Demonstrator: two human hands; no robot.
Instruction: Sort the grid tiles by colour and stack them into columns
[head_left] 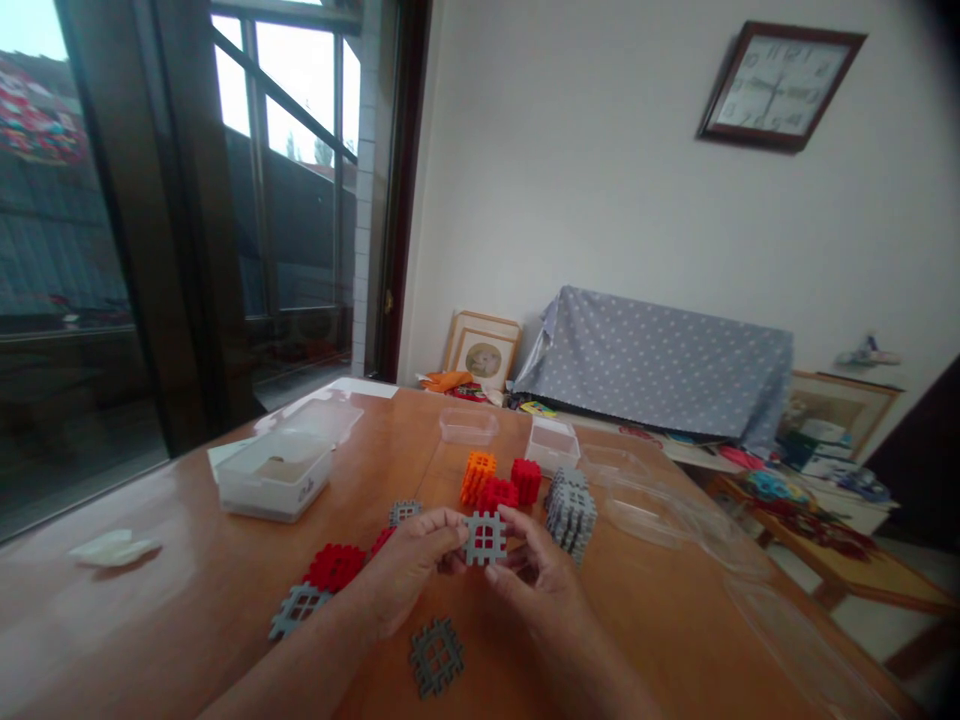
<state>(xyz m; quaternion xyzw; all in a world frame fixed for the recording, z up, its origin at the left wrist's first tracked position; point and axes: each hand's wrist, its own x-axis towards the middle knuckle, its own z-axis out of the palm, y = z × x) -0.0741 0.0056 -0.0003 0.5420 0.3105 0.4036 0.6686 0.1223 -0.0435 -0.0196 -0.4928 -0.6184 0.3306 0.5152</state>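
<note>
A grey square interlocking tile (485, 539) with a windowed middle is held up between my two hands. My left hand (420, 560) pinches its left edge, and the fingers of my right hand (536, 570) close on its right edge. Behind it stand red tiles (526, 481), a stack of orange tiles (478, 478) and a tall stack of grey tiles (571, 510). One loose grey tile (437, 656) lies flat in front of my hands. Left of my left forearm are a red tile (335, 567) and another grey tile (298, 609); the forearm partly covers this group.
A white plastic box (274, 480) stands at the table's left, near a crumpled pale wrapper (114, 548). Clear containers (469, 427) and a small white box (553, 446) sit toward the back. Transparent lids (646, 515) lie along the right side of the wooden table (660, 640).
</note>
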